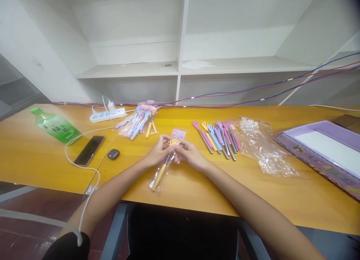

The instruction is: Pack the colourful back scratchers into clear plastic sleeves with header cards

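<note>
Both hands meet at the middle of the wooden table around a clear plastic bag (155,183) that holds a back scratcher with a yellow handle (159,176) and a yellow claw head. My left hand (159,151) pinches the bag's upper part from the left, beside the claw. From the right, my right hand (189,153) closes its fingers on the same part. A purple header card (178,134) stands out above the fingers. The handle points down and left toward the front edge.
Loose colored scratchers (218,138) lie right of centre, beside empty clear bags (261,147) and a purple box (323,151). Bagged scratchers (137,121) lie back left, near a power strip (108,115), green bottle (56,126), phone (90,150), mouse (113,154) and white cable (84,167).
</note>
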